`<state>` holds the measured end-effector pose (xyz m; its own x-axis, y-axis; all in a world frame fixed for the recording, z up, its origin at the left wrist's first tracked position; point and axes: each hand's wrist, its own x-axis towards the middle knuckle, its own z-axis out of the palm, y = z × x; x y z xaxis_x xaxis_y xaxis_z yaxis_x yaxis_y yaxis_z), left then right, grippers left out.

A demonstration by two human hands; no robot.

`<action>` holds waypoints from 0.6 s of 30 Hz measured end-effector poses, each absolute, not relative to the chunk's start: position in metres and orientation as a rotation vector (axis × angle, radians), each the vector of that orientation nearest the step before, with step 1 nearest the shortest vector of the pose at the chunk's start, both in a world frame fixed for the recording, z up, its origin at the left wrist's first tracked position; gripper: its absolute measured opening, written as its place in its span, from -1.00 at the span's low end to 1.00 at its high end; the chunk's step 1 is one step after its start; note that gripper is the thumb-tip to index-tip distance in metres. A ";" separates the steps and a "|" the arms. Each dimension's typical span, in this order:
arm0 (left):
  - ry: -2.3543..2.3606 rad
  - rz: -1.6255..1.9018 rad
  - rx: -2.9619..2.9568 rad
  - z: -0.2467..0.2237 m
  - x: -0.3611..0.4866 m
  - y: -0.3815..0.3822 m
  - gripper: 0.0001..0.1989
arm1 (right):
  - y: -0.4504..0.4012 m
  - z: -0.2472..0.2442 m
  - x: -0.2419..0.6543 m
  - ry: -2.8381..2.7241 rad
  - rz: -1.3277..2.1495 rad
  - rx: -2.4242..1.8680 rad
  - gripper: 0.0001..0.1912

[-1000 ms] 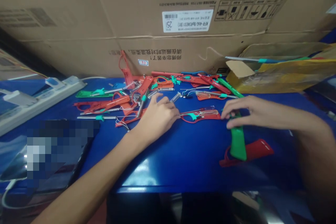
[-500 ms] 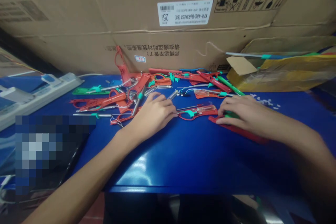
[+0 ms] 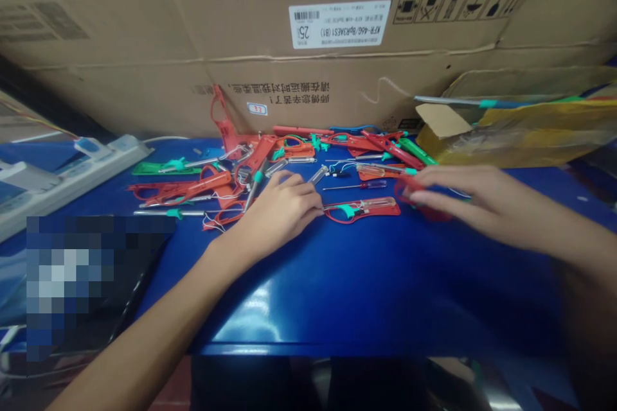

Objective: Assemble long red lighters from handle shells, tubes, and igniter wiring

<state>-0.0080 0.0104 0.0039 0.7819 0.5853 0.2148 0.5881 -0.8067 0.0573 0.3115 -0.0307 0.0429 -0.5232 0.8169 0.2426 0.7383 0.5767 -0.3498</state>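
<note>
My left hand [image 3: 289, 205] is closed at the left end of a red shell half [image 3: 380, 207], which lies on the blue table with a teal trigger and a clear part in it. My right hand [image 3: 448, 196] is closed on a red plastic shell [image 3: 412, 189], blurred by motion, just right of that half. A screwdriver [image 3: 373, 185] with a purple handle lies behind the half. Further red shells [image 3: 193, 187], metal rods, thin wires and small teal parts lie in a pile behind and left of my left hand.
A large cardboard box [image 3: 168, 19] stands upright behind the table [image 3: 337, 295]. At the right back is a taped carton [image 3: 520, 135] with rods in it. A white power strip [image 3: 116, 160] and a black bag [image 3: 144, 263] lie at the left.
The red shell in my right hand has moved left and up from nearer the table front and has turned. The screwdriver now lies behind the shell half. My left hand has barely moved.
</note>
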 end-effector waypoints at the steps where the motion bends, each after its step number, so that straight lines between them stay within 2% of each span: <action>1: -0.953 -0.342 -2.962 0.004 -0.009 0.011 -0.78 | -0.031 0.046 0.307 -2.309 0.200 -1.293 -0.68; 4: -0.916 -0.331 -2.987 0.006 -0.010 0.012 -0.77 | -0.031 0.044 0.290 -1.930 0.032 -1.334 -0.71; 9: -0.920 -0.316 -3.027 0.006 -0.011 0.013 -0.78 | -0.027 0.026 0.269 -1.699 0.308 -1.333 -0.61; 12: -0.914 -0.323 -3.050 0.007 -0.011 0.013 -0.80 | -0.025 0.014 0.264 -1.743 0.413 -1.376 -0.49; 18: -0.913 -0.326 -3.110 0.009 -0.012 0.012 -0.85 | -0.027 0.005 0.266 -2.138 0.603 -1.347 -0.40</action>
